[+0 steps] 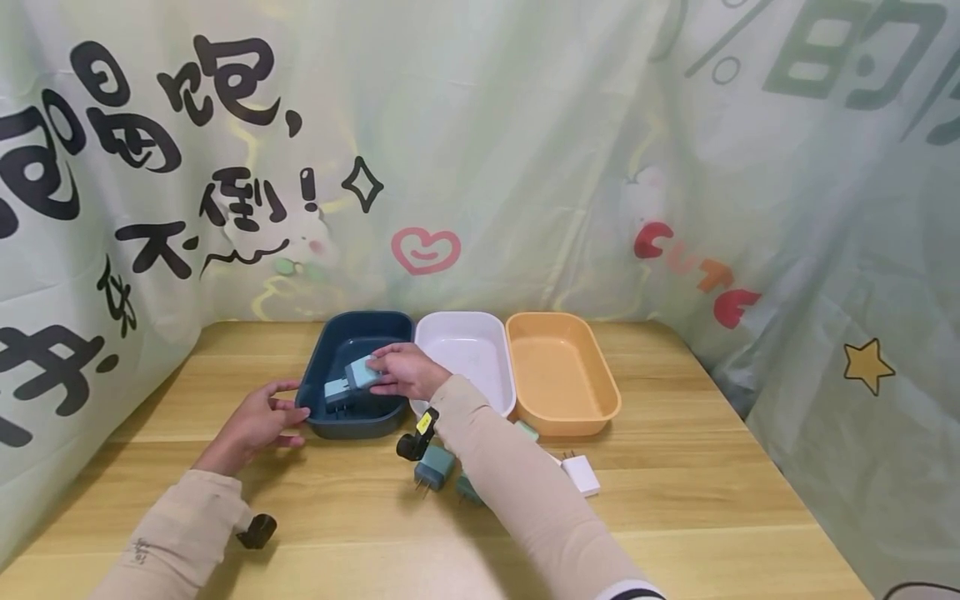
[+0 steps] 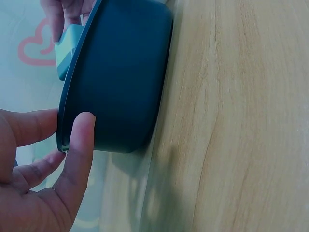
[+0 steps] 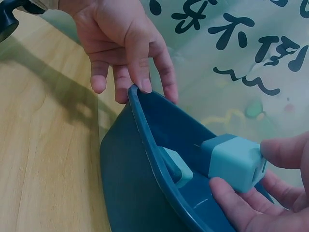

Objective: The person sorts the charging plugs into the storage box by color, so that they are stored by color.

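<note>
Over the dark blue bin [image 1: 356, 428], my right hand [image 1: 408, 371] pinches a charger [image 1: 363, 373] between thumb and fingers. The charger is a two-tone block, light teal and darker blue-green. A second teal charger [image 3: 176, 166] lies inside the bin, just below the held one. At the bin's near left corner, my left hand [image 1: 258, 421] holds the rim, its thumb [image 2: 83, 126] against the outer wall and other fingers at the rim's far side.
A white bin [image 1: 468, 323] and an orange bin [image 1: 606, 408] stand right of the blue one. In front lie a teal charger [image 1: 435, 467], a dark green charger [image 1: 468, 490], a white charger [image 1: 581, 475] and a light green piece [image 1: 527, 430], some partly hidden by my right forearm.
</note>
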The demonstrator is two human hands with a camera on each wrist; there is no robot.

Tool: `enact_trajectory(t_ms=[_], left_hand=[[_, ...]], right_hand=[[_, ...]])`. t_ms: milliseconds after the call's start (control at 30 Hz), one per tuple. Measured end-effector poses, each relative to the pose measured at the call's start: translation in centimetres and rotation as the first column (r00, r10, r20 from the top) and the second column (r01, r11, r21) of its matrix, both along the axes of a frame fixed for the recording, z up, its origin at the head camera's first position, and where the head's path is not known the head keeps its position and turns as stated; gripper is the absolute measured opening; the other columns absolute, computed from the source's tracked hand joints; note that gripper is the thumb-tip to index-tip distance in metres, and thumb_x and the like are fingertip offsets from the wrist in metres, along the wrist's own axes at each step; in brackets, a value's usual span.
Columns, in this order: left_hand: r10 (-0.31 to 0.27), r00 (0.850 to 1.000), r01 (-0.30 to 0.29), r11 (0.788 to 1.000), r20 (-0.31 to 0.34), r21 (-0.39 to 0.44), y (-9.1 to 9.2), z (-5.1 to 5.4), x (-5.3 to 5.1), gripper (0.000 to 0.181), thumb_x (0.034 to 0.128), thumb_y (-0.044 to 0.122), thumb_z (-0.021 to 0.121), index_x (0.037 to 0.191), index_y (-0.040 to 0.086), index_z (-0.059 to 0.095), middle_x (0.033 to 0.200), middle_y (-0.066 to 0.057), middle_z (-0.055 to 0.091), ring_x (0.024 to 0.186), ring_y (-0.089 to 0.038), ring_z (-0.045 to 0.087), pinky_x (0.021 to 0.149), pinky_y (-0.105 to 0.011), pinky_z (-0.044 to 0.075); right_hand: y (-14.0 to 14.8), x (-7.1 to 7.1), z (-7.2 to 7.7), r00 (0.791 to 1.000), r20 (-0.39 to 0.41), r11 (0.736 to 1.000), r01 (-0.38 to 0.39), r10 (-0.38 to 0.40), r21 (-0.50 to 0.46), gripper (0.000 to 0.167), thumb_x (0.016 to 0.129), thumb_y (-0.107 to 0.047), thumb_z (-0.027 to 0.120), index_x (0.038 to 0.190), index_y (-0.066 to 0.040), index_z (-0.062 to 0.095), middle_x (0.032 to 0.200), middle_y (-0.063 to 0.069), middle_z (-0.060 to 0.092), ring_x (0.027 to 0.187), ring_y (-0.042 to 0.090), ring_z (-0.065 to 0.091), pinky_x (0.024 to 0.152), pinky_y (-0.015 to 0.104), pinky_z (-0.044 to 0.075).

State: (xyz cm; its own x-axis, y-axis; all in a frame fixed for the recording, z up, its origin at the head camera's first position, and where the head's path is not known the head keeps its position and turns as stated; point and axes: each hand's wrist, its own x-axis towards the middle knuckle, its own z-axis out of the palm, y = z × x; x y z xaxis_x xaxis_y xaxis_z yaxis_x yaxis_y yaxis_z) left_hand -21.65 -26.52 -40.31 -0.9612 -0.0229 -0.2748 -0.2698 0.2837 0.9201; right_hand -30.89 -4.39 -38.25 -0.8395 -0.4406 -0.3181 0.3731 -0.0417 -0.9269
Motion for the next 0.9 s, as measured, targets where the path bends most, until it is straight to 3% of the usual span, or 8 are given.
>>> enact_trajectory(t_ms=[167,400,900], left_hand=[[-0.011,1.0,0.011,1.0,-0.013,0.009,-0.1,-0.1,0.0,0.066,0.0946,0.001,0.06,0.149,-0.002,0.023,0.111,-0.02,0.04,0.095,-0.031,0.056,0.071,-0.038,0.059],[-0.016,0.999,0.016,1.0,-0.028,0.003,-0.2,-0.2,0.0,0.066,0.0943,0.001,0.06,0.149,-0.003,0.023,0.11,-0.018,0.038,0.095,-0.031,0.056,0.07,-0.037,0.059],[-0.003,1.0,0.003,1.0,-0.015,-0.009,0.1,-0.2,0.0,0.066,0.0949,0.001,0.06,0.149,-0.001,0.022,0.111,-0.02,0.039,0.096,-0.032,0.056,0.071,-0.038,0.059]], right_hand=[[0.1,-0.2,0.0,1.0,0.002,1.0,0.026,-0.026,-0.001,0.034,0.094,0.0,0.057,0.127,0.006,0.051,0.112,0.02,0.062,0.094,0.03,0.064,0.088,0.043,0.054],[0.4,-0.3,0.1,0.999,0.039,1.0,0.009,-0.008,-0.02,0.04,0.098,0.001,0.044,0.137,0.008,0.043,0.138,0.027,0.047,0.123,0.038,0.051,0.097,0.045,0.048],[2.4,0.8,1.7,0.998,0.013,0.996,-0.069,0.068,0.065,0.043,0.102,-0.014,0.042,0.141,0.003,0.044,0.137,0.024,0.05,0.123,0.038,0.051,0.098,0.042,0.047]])
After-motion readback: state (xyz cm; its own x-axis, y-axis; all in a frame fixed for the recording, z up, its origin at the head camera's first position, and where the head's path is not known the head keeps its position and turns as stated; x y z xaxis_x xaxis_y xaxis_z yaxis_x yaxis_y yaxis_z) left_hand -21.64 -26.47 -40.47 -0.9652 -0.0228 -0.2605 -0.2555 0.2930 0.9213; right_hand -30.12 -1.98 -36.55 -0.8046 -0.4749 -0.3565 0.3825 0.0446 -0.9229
